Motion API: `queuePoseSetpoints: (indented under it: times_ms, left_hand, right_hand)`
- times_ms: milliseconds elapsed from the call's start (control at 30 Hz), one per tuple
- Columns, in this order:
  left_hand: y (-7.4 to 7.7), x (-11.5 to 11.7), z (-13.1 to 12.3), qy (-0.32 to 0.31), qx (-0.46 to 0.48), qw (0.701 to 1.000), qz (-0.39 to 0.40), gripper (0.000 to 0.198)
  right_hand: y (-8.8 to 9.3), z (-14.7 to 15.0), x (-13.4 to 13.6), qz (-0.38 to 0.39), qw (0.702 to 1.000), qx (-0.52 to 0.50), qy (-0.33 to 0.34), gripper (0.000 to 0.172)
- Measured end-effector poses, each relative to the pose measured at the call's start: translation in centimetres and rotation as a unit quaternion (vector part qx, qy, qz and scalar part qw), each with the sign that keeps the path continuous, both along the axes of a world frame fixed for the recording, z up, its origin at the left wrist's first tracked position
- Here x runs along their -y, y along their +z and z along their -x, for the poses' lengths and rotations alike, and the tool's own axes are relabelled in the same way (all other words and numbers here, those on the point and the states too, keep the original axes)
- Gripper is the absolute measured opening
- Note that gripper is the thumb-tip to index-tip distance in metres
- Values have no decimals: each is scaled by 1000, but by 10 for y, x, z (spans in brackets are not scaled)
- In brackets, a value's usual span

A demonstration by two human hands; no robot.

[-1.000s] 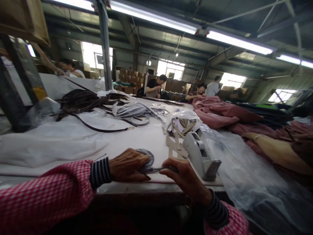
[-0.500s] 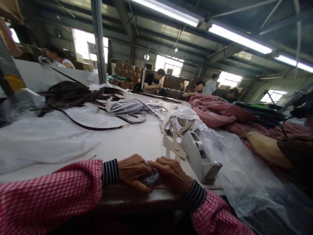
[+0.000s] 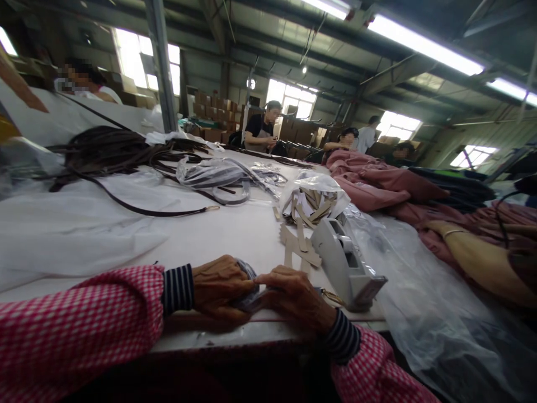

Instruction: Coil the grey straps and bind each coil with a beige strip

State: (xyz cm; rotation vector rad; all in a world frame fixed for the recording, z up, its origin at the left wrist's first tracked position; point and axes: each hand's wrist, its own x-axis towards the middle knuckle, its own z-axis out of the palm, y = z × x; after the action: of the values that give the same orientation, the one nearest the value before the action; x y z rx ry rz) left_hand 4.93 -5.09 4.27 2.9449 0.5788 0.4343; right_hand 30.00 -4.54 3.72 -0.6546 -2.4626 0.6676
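Near the front edge of the table, my left hand is closed round a coiled grey strap, which looks shiny as if wrapped in clear plastic. My right hand meets it from the right, index finger reaching to the left hand and the other fingers curled over the strap; what lies under its palm is hidden. A gold-coloured metal clasp shows just past the right hand, beside the grey tape dispenser. Behind the right hand lie flat beige strips.
A plastic bag of beige strips stands behind the dispenser. Grey straps in clear plastic and a heap of dark straps lie farther back. Clear sheeting and pink cloth cover the right side, where another person's arm rests.
My hands have shifted slightly left and spread a little, showing more of the coiled strap. The gold clasp now shows beside my right hand. An arm has appeared at the far left.
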Motion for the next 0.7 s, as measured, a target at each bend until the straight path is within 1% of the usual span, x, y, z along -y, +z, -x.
queuePoseSetpoints:
  times_ms: [100,167,267,367,433,500,533,600,633,700]
  left_hand:
    - [1,-2,3,-12,-11,1000,14,47]
    - [0,-2,4,-14,-18,1000,9,54]
    - [-6,2,5,-4,-5,999,-45,51]
    - [-12,11,7,30,12,993,-110,45]
    - [-13,19,8,57,11,988,-143,42]
    - [-10,28,8,91,15,982,-167,36]
    - [-8,33,9,114,21,979,-166,33]
    - [-6,39,10,154,48,979,-125,33]
    - [-6,41,12,161,68,981,-88,33]
    - [-10,40,17,142,118,983,-10,33]
  right_hand:
    - [-1,4,-2,-74,995,53,24,31]
    - [-4,6,-1,-123,990,71,21,31]
    - [-7,7,2,-168,982,82,7,30]
    - [-10,9,5,-191,977,93,-2,28]
    - [-11,10,6,-198,975,96,-6,25]
    - [-12,13,6,-198,975,97,-15,22]
    - [-13,14,6,-197,975,98,-19,21]
    - [-12,17,7,-196,975,105,-24,18]
    - [-10,17,7,-194,974,113,-22,17]
    - [-5,17,7,-183,974,134,-11,12]
